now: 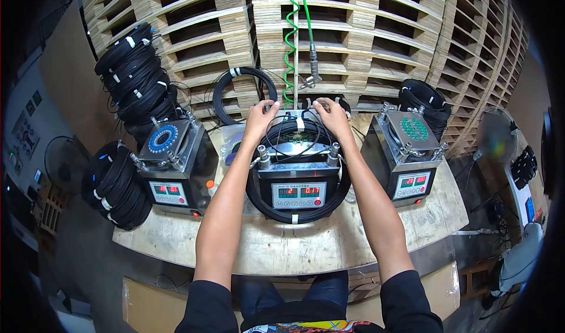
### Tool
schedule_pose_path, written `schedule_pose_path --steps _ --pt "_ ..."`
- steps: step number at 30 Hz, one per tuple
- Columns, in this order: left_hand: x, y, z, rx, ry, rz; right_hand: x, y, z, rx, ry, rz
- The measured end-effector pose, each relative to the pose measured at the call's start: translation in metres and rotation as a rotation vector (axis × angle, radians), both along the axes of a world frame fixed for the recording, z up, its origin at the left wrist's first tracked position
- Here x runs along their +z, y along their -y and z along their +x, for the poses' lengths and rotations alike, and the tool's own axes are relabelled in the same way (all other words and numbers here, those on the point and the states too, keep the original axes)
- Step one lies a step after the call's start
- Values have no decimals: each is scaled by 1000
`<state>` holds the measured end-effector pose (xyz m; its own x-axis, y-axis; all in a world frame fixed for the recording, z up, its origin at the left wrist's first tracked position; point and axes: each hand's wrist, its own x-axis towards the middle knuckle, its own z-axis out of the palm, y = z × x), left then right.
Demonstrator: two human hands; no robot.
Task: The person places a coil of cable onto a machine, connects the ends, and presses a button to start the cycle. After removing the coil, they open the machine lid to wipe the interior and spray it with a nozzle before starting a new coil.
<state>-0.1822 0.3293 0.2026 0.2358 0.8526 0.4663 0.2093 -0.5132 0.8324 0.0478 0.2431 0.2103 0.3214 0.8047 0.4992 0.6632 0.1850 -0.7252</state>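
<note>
A coil of black cable (295,218), bound with white tape, hangs around the middle machine (298,174), whose red display lights. Thin strands of the cable loop up behind the machine's top. My left hand (261,121) is at the upper left of the coil, its fingers closed on a dark bit of the cable. My right hand (333,119) is at the upper right, with thumb and fingers pinched together on the cable too. Both cable ends are mostly hidden by the fingers. The hands are apart, over the far side of the machine.
Similar machines stand at left (170,165) and right (406,156) on the wooden table (282,247). Black cable coils (138,80) are stacked at the left; another coil (424,97) is at the right. A green air hose (309,27) hangs before wooden pallets (347,15).
</note>
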Motion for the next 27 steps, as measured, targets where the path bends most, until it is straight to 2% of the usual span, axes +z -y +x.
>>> schedule_pose_path --steps 4,6,11,21,27 --pt "3 1 -1 -5 -14 -16 -1 -1 -1 -27 7 0" --pt "8 4 -4 -37 -87 -131 -1 0 -2 -35 -50 -30" --pt "-10 -14 -1 -41 -55 -103 0 1 -2 -50 30 1" --pt "7 4 -2 -35 -101 -135 0 1 0 -10 15 -1" --pt "1 -1 -2 -89 3 -161 1 1 -2 -28 -29 -29"
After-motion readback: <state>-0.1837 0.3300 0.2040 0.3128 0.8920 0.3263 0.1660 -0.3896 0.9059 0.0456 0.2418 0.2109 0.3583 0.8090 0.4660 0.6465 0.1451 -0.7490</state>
